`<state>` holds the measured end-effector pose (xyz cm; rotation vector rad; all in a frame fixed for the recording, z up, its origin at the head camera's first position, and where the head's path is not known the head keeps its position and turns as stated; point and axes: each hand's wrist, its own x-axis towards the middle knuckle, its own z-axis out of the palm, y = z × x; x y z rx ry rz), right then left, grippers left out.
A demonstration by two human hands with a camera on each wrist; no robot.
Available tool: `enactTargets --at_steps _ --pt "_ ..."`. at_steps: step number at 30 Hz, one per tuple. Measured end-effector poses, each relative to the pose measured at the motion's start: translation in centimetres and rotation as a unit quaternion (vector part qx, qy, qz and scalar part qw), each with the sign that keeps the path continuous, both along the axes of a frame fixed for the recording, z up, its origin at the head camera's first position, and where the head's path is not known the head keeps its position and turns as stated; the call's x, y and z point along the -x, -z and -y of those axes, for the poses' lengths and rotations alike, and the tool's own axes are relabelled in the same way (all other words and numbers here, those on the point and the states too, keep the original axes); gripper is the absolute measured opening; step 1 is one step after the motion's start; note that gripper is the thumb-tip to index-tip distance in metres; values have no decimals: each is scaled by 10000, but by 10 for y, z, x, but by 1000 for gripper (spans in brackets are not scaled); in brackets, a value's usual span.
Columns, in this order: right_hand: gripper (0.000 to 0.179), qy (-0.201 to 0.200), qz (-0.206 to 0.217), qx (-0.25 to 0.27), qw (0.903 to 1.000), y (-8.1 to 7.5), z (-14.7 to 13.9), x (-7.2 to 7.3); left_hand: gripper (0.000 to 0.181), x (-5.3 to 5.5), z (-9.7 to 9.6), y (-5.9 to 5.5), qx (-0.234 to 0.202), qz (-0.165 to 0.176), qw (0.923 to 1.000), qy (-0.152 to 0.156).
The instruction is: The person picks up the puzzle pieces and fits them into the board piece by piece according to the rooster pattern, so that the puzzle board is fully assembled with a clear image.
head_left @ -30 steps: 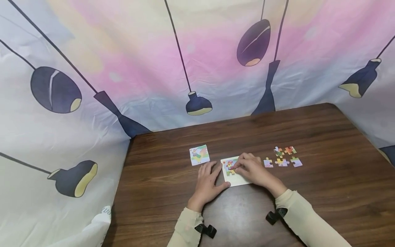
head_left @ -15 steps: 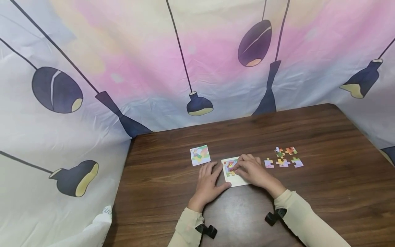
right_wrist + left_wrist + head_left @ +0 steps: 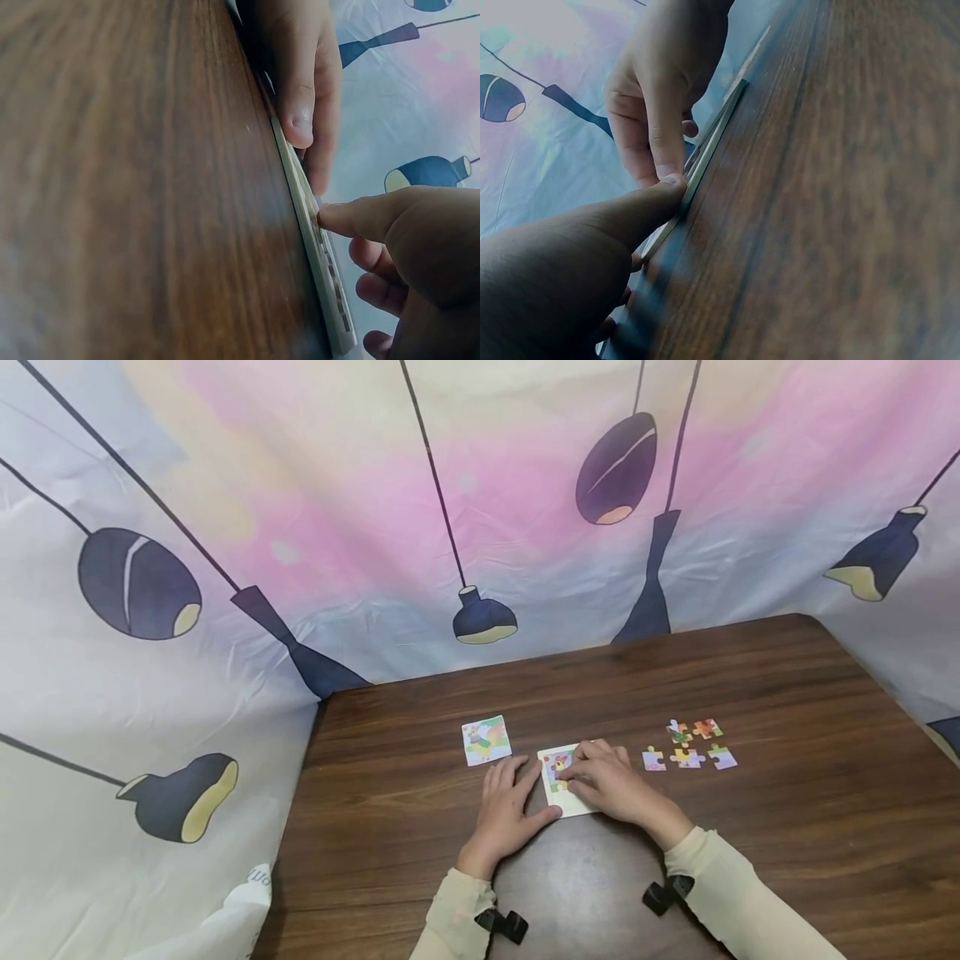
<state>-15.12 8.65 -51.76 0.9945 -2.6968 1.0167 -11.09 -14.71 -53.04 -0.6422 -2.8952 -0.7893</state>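
A white puzzle board (image 3: 573,802) lies on the brown table, with colourful jigsaw pieces joined in its upper left part. My left hand (image 3: 506,810) steadies the board, its fingers along the left side and its thumb at the near corner. In the left wrist view, the left thumb (image 3: 656,199) rests at the board's edge. My right hand (image 3: 611,781) is over the board, fingertips gathered on a small puzzle piece (image 3: 561,767) among the joined ones. Its palm hides the board's right part. The right thumb (image 3: 352,216) touches the board's upper face in the right wrist view.
Several loose jigsaw pieces (image 3: 687,757) lie to the right of the board. A square picture card (image 3: 486,741) sits behind my left hand. The wooden table (image 3: 787,843) ends at a patterned cloth backdrop (image 3: 360,610). Each wrist carries a black camera (image 3: 513,927).
My right fingertips have shifted slightly left and nearer over the board, now lower on the piece, whose red part showed more before. The left hand stays in place.
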Motion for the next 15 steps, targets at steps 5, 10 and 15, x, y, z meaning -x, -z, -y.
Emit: enactTargets --at_steps 5,10,15 --pt "19 39 -79 269 9996 3 -4 4 75 0 0 -2 -21 -63 10000 -33" --pt "20 372 -128 903 9951 4 -26 12 76 -2 0 -2 41 -1 10000 -64" --pt "24 922 -89 1161 9889 0 -66 23 76 -2 -1 -2 23 18 10000 -70"
